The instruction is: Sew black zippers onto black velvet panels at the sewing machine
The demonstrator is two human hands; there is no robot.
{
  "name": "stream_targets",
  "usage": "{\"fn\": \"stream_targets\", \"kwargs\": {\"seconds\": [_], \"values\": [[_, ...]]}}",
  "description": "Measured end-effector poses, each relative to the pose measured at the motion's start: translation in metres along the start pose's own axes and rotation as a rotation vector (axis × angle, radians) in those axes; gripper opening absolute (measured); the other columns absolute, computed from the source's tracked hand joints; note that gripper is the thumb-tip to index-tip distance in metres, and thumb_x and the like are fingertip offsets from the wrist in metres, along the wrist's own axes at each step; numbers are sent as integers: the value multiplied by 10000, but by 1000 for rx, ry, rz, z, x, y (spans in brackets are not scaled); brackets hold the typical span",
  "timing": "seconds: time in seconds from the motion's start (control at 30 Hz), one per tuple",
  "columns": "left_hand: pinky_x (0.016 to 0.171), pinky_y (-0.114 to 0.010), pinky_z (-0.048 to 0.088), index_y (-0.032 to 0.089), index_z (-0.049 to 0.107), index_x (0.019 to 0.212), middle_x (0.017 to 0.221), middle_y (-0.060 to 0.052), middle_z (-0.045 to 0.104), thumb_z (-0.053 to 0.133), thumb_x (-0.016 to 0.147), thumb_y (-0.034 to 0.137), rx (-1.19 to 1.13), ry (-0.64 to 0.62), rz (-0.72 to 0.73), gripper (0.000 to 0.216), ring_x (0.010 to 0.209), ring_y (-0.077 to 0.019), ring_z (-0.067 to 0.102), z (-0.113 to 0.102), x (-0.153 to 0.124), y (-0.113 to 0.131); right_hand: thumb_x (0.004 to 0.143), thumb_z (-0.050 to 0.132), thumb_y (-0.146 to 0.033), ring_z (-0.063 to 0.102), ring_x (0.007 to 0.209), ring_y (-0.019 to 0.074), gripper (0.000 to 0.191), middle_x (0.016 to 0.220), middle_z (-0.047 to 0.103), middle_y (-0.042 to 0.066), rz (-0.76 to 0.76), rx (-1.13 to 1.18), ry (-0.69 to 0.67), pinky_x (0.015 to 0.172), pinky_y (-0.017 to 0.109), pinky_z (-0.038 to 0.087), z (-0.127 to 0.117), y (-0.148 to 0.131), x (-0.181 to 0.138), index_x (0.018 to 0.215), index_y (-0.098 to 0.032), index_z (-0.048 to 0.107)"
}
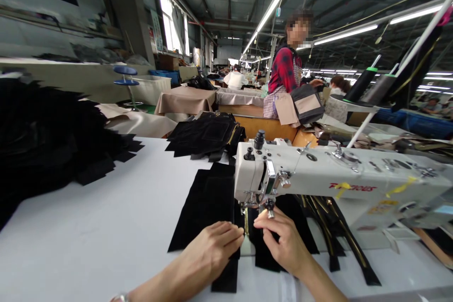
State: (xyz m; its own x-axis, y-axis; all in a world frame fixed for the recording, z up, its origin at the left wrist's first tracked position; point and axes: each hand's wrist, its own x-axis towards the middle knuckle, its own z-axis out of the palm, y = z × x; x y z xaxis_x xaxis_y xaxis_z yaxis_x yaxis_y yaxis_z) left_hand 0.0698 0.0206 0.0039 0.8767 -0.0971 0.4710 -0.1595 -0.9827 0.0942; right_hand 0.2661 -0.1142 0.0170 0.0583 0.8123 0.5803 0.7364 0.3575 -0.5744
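Observation:
Black fabric [201,207] lies flat under the head of a white sewing machine [300,165]. A strip of gold zipper [247,224] runs toward me from the presser foot [244,206], with black fabric on both sides. My left hand [219,245] is closed on the fabric just left of the zipper, its fingers pressed together. To the right of the zipper, my right hand [281,236] has curled fingers gripping the fabric edge close to the needle area. Its fingertips are partly hidden behind the machine head.
A big pile of black pieces [53,137] covers the table's left side. Black pieces with zippers [208,134] are stacked behind the machine. Loose zipper strips [348,240] lie under its arm. Thread cones [361,85] stand at right. A co-worker [286,71] holds fabric panels beyond.

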Motion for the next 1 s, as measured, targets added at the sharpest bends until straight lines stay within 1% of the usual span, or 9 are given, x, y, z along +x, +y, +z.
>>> {"fn": "stream_targets", "kwargs": {"seconds": [0.13,0.3,0.43,0.53,0.63,0.77,1.0], "values": [[938,-377,546,152,586,1165,1109,-98,671,449,791,6,-32,-23,-32,424,1014,-225,648,1,-2,1,885,436,-42,585,857,200,283,883,667,45,-12,-21,-12,768,347,513,0,-1,0,919,-203,667],[947,-371,553,145,592,1105,1118,-91,671,477,735,-18,-55,-26,-59,420,1023,-230,653,-1,-1,3,869,452,-43,599,835,200,272,874,679,44,-37,-49,-31,753,343,518,1,-2,2,915,-202,668],[916,-350,570,135,598,1062,1078,-83,677,455,719,-39,-70,-18,-54,410,984,-220,664,-9,4,6,849,465,-39,613,863,204,306,934,687,51,-64,-85,-81,774,350,518,3,-5,3,978,-206,686],[916,-338,570,136,598,1066,1070,-76,676,448,735,-36,-79,-16,-56,402,986,-215,661,-14,6,7,835,495,-46,620,899,209,307,987,688,56,-65,-120,-118,800,357,520,5,-7,3,1001,-206,697],[929,-334,562,129,588,1084,1064,-80,672,444,789,-25,-57,-23,-49,361,987,-212,659,-15,7,8,830,514,-48,622,897,207,293,988,690,56,-63,-127,-131,807,358,522,6,-8,2,994,-201,703],[892,-349,569,117,572,1104,1033,-99,665,425,893,27,2,-44,-17,273,960,-223,658,-12,6,9,819,530,-44,622,904,202,300,993,692,50,-68,-118,-129,814,354,517,6,-8,2,998,-208,705],[893,-339,551,159,569,1102,998,-88,653,416,944,85,9,-34,-12,232,945,-213,650,-6,4,6,828,524,-54,623,926,207,294,991,695,50,-70,-127,-138,824,368,508,6,-7,3,998,-209,706]]}}
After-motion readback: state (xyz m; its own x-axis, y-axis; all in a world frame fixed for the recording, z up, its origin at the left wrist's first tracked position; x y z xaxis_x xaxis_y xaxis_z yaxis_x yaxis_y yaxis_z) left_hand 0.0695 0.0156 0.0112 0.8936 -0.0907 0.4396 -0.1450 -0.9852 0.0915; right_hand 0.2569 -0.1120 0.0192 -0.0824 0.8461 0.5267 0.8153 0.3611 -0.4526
